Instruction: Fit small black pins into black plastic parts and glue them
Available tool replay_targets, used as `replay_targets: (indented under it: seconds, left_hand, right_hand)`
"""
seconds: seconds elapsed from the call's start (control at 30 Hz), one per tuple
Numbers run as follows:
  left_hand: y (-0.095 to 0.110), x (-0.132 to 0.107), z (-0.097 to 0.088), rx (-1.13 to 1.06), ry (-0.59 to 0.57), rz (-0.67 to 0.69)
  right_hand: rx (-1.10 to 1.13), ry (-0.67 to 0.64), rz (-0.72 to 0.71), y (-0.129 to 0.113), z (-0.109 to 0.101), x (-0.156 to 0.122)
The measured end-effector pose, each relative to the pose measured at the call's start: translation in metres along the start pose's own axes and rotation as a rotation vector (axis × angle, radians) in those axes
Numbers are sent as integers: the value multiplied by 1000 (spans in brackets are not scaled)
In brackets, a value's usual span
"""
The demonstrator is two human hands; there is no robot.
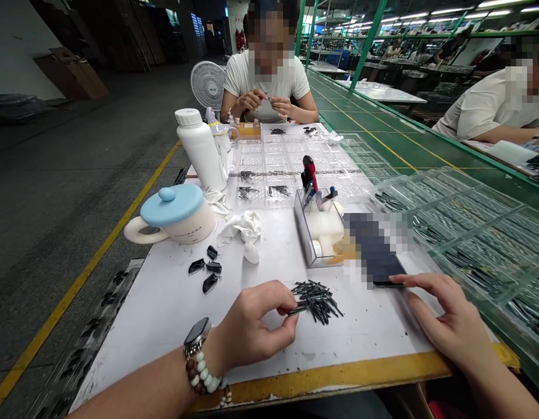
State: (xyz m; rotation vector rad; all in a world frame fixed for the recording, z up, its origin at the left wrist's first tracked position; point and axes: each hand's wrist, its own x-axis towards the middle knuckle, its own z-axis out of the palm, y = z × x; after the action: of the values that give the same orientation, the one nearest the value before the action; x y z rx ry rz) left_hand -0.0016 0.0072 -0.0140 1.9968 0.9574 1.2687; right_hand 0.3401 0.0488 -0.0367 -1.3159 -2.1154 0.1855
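My left hand, with a watch and a bead bracelet at the wrist, pinches a thin black pin at the left edge of a heap of black pins on the white table. My right hand lies on the table with fingers stretched out, its fingertips touching the near end of a dark phone. Several small black flat parts lie to the left of the heap.
A mug with a blue lid, a white bottle, crumpled white gloves, a clear box of tools and clear trays with black parts stand around. A person works at the table's far end; another sits at the right.
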Motion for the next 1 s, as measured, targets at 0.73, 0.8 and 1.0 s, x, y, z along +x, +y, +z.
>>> replay_targets:
  seconds: [0.73, 0.8, 1.0]
  left_hand:
    - [0, -2, 1, -6, -1, 1]
    - [0, -2, 1, -8, -5, 1]
    - [-1, 0, 1, -12, -9, -12]
  right_hand:
    - [-193, -3, 74, -3, -5, 22]
    - [-264, -35, 115, -3, 0, 35]
    - [-544, -162, 192, -8, 28, 78]
